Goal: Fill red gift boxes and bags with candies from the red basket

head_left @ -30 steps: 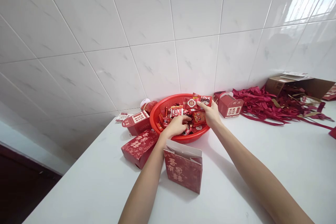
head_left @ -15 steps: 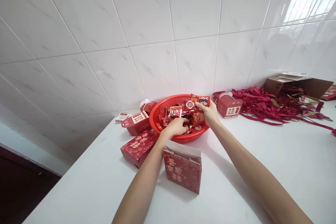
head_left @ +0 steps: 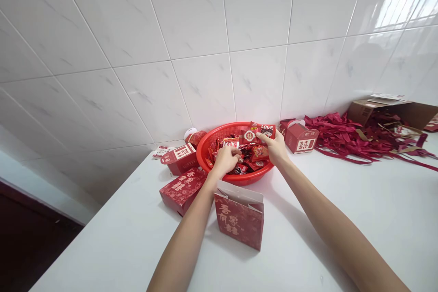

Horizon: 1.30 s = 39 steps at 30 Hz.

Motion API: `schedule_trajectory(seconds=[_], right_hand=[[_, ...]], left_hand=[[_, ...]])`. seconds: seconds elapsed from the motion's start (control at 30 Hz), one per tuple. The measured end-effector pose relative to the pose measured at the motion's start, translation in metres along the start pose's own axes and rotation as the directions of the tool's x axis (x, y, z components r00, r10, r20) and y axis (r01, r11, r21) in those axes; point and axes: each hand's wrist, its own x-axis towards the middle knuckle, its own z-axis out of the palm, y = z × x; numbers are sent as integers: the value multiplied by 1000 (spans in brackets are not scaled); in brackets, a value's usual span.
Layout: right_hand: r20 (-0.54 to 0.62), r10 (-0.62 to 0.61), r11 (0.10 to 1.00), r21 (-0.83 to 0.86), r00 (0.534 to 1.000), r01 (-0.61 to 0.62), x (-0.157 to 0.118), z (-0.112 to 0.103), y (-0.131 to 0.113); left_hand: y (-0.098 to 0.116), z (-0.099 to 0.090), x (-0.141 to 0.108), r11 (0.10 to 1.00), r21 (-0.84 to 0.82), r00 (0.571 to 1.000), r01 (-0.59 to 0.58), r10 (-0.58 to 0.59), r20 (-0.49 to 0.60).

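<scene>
A red plastic basket [head_left: 251, 177] against the tiled wall holds many small red candy packets [head_left: 259, 153]. My left hand [head_left: 226, 160] is inside the basket, its fingers curled down among the packets; what they grip, if anything, is too small to make out. At the basket's right rim, my right hand [head_left: 274, 145] pinches red packets [head_left: 267, 131], one marked LOVE. Nearer to me, an open-topped dark red box [head_left: 239, 221] stands upright between my forearms.
A red box [head_left: 181, 189] lies left of my left forearm, with a smaller red box [head_left: 181, 159] behind it. Another small box [head_left: 301, 138] stands right of the basket. Red ribbons [head_left: 337, 139] spill beside a cardboard box [head_left: 362, 108] at the right.
My left hand has shifted slightly left and up within the basket, showing more packets to its right. My right hand keeps its packets. The view has moved slightly.
</scene>
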Motion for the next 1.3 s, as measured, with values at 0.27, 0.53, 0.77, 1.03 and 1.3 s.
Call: schedule_trajectory(seconds=[0.27,0.53,0.77,1.03,1.3], right_hand=[[3,8,1000,3,1000,-8,-1,-1,0],[15,-13,999,-31,1000,14,0,-3,1],[-10,-16,1000,-18,1000,16,-1,-1,0],[-3,-2,1000,-2,1000,2,-1,1,-2],[-45,-15,999,39,999,17,3,-2,1]], left_hand=[[7,-3,-8,992,12,915,-129,114,388],[18,-3,-10,934,352,930,-62,-74,359],[18,-3,-3,941,324,860,-99,-83,504],[8,-1,-1,993,102,881,-56,1,473],[-1,0,4,887,-446,976,121,-24,216]])
